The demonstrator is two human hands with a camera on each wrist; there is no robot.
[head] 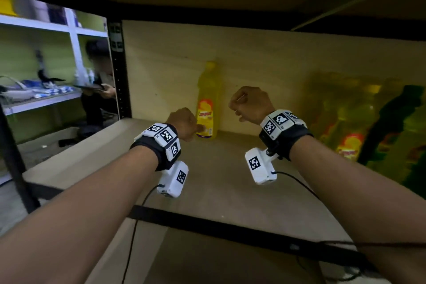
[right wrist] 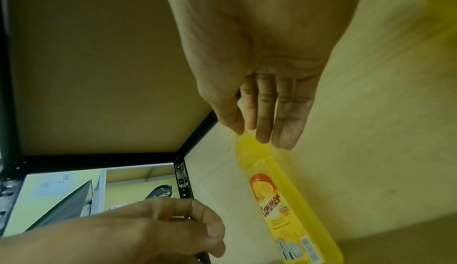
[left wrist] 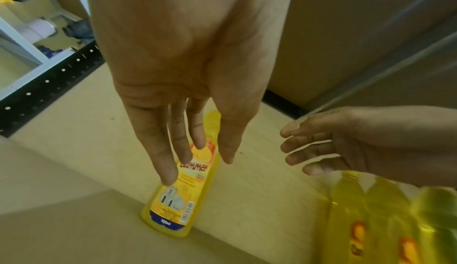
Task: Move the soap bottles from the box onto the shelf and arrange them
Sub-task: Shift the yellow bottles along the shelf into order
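Your left hand (head: 184,125) and right hand (head: 251,105) are both released, fingers straight, holding nothing. The soap bottle (head: 207,104) stands upright on the shelf (head: 219,180) between them, against the back panel. Only your left wrist view shows more yellow bottles (left wrist: 385,219), blurred, beneath your right hand.

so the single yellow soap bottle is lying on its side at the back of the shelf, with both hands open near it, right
Not quite. The yellow soap bottle stands upright against the back panel of the shelf, not on its side; the head view shows this. The rest holds: the left hand and right hand are both open near it, gripping nothing.
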